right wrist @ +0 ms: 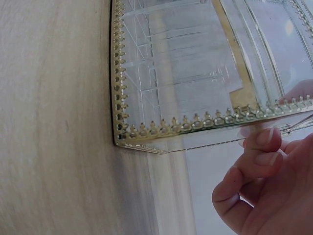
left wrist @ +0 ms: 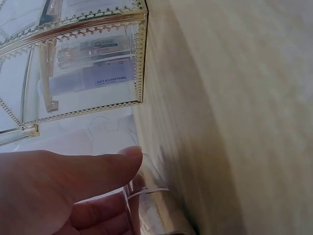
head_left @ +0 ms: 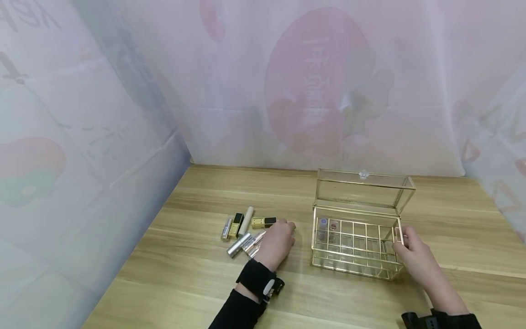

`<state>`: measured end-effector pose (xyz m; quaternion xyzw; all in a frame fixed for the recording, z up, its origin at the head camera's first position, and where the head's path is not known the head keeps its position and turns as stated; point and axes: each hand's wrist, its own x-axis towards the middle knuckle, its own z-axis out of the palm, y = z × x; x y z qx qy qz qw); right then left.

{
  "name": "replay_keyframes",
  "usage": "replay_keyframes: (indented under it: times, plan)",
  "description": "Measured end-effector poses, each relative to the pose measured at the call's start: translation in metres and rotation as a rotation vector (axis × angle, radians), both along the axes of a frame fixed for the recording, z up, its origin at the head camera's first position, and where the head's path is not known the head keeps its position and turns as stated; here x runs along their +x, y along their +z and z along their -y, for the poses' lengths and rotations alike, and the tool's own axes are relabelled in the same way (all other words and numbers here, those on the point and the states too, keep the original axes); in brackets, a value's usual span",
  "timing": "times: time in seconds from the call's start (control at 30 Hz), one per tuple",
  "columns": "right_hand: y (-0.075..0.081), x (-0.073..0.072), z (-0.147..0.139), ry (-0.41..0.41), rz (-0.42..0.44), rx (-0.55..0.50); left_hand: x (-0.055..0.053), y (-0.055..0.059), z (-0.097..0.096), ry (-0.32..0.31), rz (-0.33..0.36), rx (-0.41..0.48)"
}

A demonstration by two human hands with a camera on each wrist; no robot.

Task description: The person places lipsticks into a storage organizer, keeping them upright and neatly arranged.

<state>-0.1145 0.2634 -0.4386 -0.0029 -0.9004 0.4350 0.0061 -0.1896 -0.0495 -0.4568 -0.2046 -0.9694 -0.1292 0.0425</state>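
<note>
My left hand (head_left: 277, 244) is over the right end of a group of lipsticks. In the left wrist view its thumb and curled fingers pinch a shiny, clear-cased lipstick tube (left wrist: 154, 210) just off the wood. A gold-and-black lipstick (head_left: 263, 222) lies at its fingers, partly covered. To the right stands a gold-framed glass box (head_left: 349, 272) with its lid raised and a grid of compartments inside. A purple-topped tube (head_left: 323, 222) and a dark-red-topped tube (head_left: 334, 225) stand in its back left compartments. My right hand (head_left: 419, 258) grips the box's right wall, thumb and fingers on either side.
Left of my left hand lie a clear tube (head_left: 226, 228), a black-and-gold lipstick (head_left: 236, 225), a white tube (head_left: 246, 220) and a silver tube (head_left: 239, 245). The raised glass lid (head_left: 365, 184) stands behind the box, near the printed curtain (head_left: 246, 91).
</note>
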Motion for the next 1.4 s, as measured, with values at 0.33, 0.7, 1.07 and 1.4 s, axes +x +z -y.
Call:
replay_keyframes:
  times: [0.33,0.7,1.07,1.4]
  plan:
    - [-0.001,-0.001,-0.001,-0.007,-0.010,0.010,0.001,0.011,0.000,-0.011,-0.079,0.096]
    - [0.001,0.000,0.000,-0.004,-0.006,0.004,0.001,0.021,-0.001,-0.049,-0.168,0.223]
    - [0.001,0.000,0.000,-0.005,-0.019,0.003,0.006,0.033,-0.002,-0.080,-0.195,0.321]
    - [0.000,0.000,0.001,-0.007,-0.010,0.007,0.010,0.044,-0.001,-0.114,-0.251,0.378]
